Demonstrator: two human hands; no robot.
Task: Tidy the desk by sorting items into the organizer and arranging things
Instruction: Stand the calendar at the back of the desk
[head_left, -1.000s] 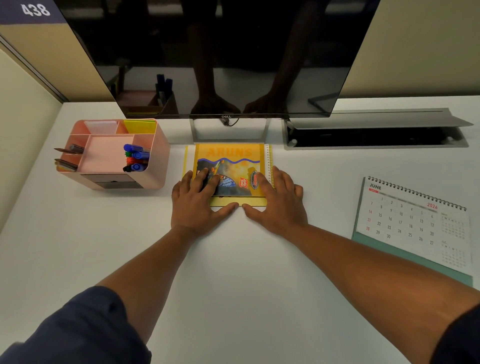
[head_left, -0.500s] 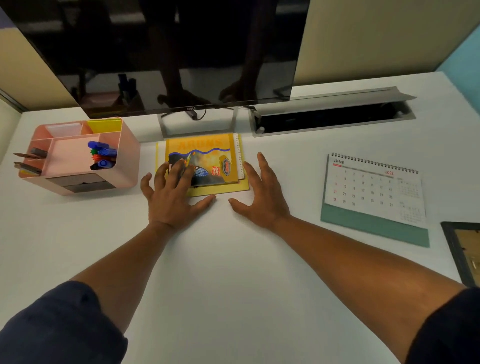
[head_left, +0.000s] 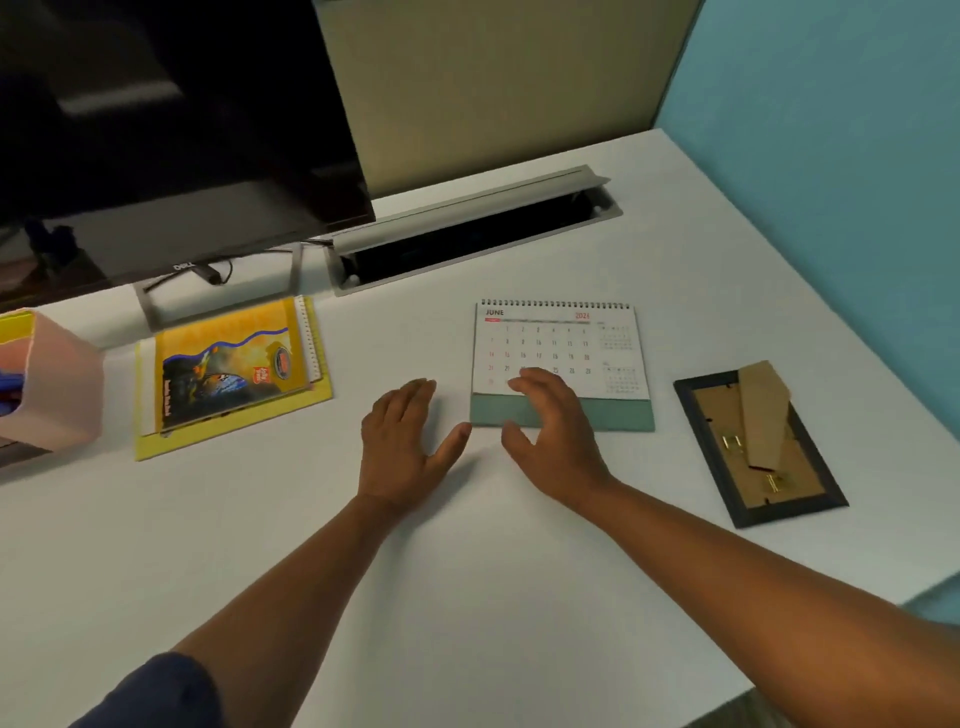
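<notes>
Desk (head_left: 467, 597) mostly ordered. Books (head_left: 234, 374) stacked, organizer (head_left: 52, 384) far left of both hands. Calendar (head_left: 561, 358) under right hand (head_left: 556, 441), fingers spread, gripping nothing; left hand (head_left: 405, 447) open beside. Frame (head_left: 758, 447), face-down right, remains.

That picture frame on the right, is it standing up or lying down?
Lying face down: the picture frame rests flat on the desk, cardboard back and stand flap facing up.

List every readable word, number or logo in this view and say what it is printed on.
"JUNE": top left of the desk calendar.
Date numbers, such as "14", "15": calendar grid; its red year is blurred.
Dell logo: monitor bezel, smeared.
Yellow book: cover text too blurred to read.
</notes>
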